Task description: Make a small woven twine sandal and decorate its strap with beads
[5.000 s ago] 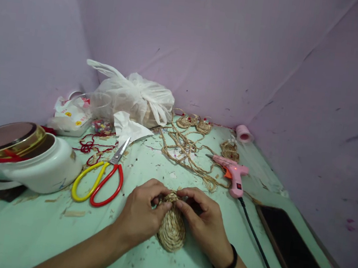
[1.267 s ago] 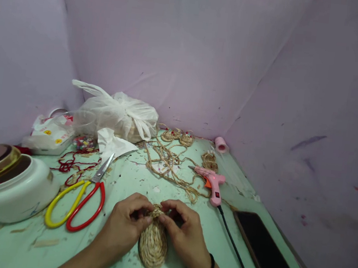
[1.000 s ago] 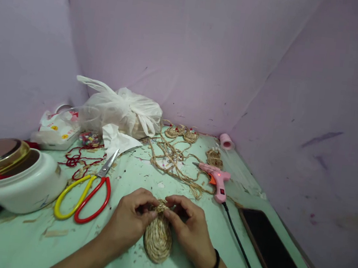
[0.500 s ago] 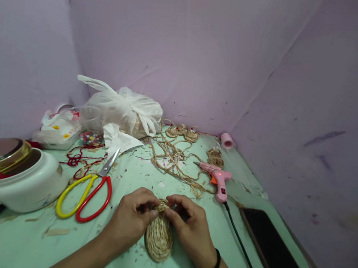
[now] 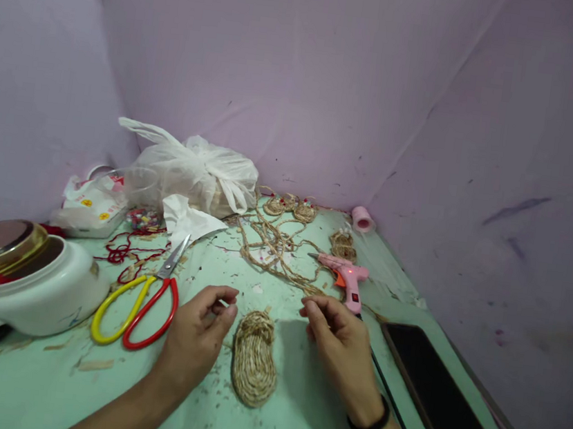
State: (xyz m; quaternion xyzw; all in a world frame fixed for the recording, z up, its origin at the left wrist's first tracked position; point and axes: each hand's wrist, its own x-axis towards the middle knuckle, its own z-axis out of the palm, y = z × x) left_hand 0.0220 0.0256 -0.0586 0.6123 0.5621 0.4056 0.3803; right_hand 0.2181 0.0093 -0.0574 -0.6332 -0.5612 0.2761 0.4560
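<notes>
A small oval slipper woven from jute twine (image 5: 254, 357) lies flat on the green table (image 5: 292, 424), with no hand on it. My left hand (image 5: 196, 332) hovers just left of its toe end, fingers loosely curled and apart, holding nothing. My right hand (image 5: 336, 342), with a black band on the wrist, is to the right of the slipper, fingers half curled and empty. Its fingertips are close to a loose tangle of jute twine (image 5: 276, 251) and the pink glue gun (image 5: 346, 277).
Yellow-and-red scissors (image 5: 137, 300) lie left of my left hand. A white pot with a gold lid (image 5: 22, 279) stands at far left. At the back are a white plastic bag (image 5: 192, 171), red cord (image 5: 128, 254), small jute pieces (image 5: 290, 208) and a pink roll (image 5: 362, 219). A black slab (image 5: 442, 394) lies right.
Both hands have let go of the slipper's toe end and moved apart, the left a little left, the right toward the glue gun. The slipper stays in place.
</notes>
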